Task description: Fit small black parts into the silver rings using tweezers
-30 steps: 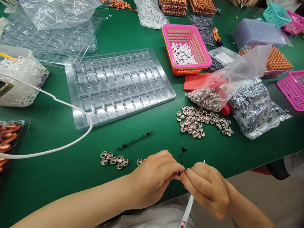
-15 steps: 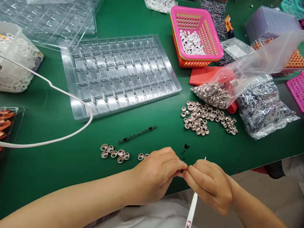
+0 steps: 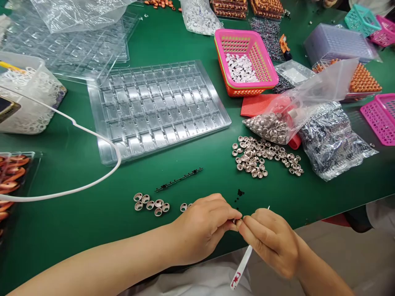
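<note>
Fingertips of my left hand (image 3: pixel 203 228) pinch a small piece that is almost wholly hidden. Against them press the fingertips of my right hand (image 3: pixel 271 238), which is closed around slim white tweezers (image 3: pixel 243 265) with a red pattern at the broad end. The pointed tip sticks out above the knuckles. Several metal eye-shaped rings (image 3: pixel 150 205) lie left of my left hand, a couple partly behind it. Tiny black bits (image 3: pixel 240 193) are scattered just beyond my fingers. Farther up lies a thin black strip with small knobs (image 3: pixel 179 179).
A clear compartment tray (image 3: pixel 163 107) lies across the middle. Right of it are a loose pile of metal rings (image 3: pixel 253 158), a plastic bag of rings (image 3: pixel 271 127), a silvery bag (image 3: pixel 336 139) and a pink basket (image 3: pixel 268 76) with white pieces. A white cord (image 3: pixel 89 187) loops at left.
The view has tilted up slightly, showing more of the table's far side. The broad end of the tweezers has swung left. Both hands keep together, fingertips touching.
</note>
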Demonstrator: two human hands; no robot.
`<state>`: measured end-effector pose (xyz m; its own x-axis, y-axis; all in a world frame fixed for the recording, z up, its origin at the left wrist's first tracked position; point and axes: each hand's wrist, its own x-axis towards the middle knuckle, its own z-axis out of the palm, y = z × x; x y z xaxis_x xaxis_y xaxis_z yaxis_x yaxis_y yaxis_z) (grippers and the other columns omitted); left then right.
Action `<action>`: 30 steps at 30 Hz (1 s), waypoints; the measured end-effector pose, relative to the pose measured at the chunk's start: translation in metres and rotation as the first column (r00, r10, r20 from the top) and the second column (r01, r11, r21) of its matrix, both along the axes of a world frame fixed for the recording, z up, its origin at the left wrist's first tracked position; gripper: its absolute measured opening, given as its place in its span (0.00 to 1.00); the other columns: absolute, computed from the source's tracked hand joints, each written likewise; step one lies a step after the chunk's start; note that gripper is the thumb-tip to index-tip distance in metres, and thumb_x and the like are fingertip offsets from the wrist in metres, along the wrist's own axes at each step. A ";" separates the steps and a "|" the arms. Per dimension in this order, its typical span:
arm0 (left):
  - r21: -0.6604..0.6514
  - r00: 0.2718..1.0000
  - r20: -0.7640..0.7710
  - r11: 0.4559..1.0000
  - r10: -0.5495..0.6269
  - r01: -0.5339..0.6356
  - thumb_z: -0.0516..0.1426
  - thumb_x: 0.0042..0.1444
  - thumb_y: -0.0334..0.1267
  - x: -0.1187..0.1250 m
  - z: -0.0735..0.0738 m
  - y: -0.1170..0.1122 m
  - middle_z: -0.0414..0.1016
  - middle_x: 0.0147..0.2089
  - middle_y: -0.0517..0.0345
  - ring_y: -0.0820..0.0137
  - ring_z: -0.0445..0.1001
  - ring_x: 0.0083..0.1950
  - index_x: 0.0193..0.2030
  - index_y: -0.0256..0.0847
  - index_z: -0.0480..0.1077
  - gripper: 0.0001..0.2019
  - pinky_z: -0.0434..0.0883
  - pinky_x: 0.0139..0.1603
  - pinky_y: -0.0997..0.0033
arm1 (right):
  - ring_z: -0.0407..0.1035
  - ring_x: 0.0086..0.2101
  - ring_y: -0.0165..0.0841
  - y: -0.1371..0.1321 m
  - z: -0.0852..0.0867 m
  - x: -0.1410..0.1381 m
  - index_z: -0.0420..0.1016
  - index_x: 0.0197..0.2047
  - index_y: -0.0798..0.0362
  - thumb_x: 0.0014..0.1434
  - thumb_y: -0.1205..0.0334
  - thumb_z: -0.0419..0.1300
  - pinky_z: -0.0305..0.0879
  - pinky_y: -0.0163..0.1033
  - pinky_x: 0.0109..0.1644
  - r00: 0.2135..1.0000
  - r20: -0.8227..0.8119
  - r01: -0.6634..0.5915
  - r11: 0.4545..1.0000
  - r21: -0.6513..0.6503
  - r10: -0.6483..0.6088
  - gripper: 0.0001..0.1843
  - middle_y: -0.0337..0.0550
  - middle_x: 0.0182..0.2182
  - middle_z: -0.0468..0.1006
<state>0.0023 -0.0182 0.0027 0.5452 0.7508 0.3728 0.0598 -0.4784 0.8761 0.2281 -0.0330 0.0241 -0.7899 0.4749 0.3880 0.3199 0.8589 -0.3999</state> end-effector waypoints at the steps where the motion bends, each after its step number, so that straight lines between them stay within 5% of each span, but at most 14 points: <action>1: 0.005 1.000 0.006 1.000 0.004 -0.004 0.56 0.66 0.26 0.000 0.000 0.000 0.80 0.36 0.52 0.69 0.72 0.34 0.49 0.35 0.70 0.08 0.73 0.39 0.68 | 0.70 0.31 0.38 0.000 0.001 0.000 0.72 0.54 0.71 0.66 0.73 0.42 0.63 0.43 0.26 1.000 -0.001 -0.010 1.000 0.006 0.010 0.22 0.59 0.40 0.79; 12: 0.016 1.000 0.022 1.000 0.007 -0.007 0.53 0.66 0.25 0.001 0.002 0.000 0.79 0.35 0.52 0.69 0.72 0.33 0.50 0.36 0.69 0.09 0.73 0.38 0.68 | 0.69 0.30 0.35 0.001 0.003 -0.001 0.72 0.54 0.68 0.66 0.74 0.44 0.63 0.42 0.28 1.000 0.016 -0.002 0.999 -0.054 0.002 0.20 0.56 0.39 0.80; 21: -0.013 1.000 0.029 1.000 0.010 -0.009 0.54 0.63 0.21 0.001 0.004 -0.002 0.80 0.36 0.48 0.68 0.73 0.33 0.48 0.33 0.69 0.10 0.73 0.37 0.67 | 0.71 0.34 0.38 0.001 -0.002 0.000 0.76 0.48 0.66 0.61 0.75 0.48 0.65 0.43 0.26 1.000 -0.022 -0.018 0.997 0.076 0.020 0.19 0.57 0.41 0.78; 30: -0.062 1.000 0.017 0.998 0.017 -0.016 0.54 0.63 0.22 0.000 0.004 -0.001 0.79 0.34 0.48 0.67 0.73 0.33 0.47 0.31 0.71 0.08 0.73 0.37 0.66 | 0.74 0.33 0.38 0.006 -0.002 0.000 0.73 0.55 0.63 0.64 0.74 0.46 0.71 0.44 0.28 1.000 -0.008 -0.021 0.998 -0.059 0.020 0.22 0.53 0.39 0.81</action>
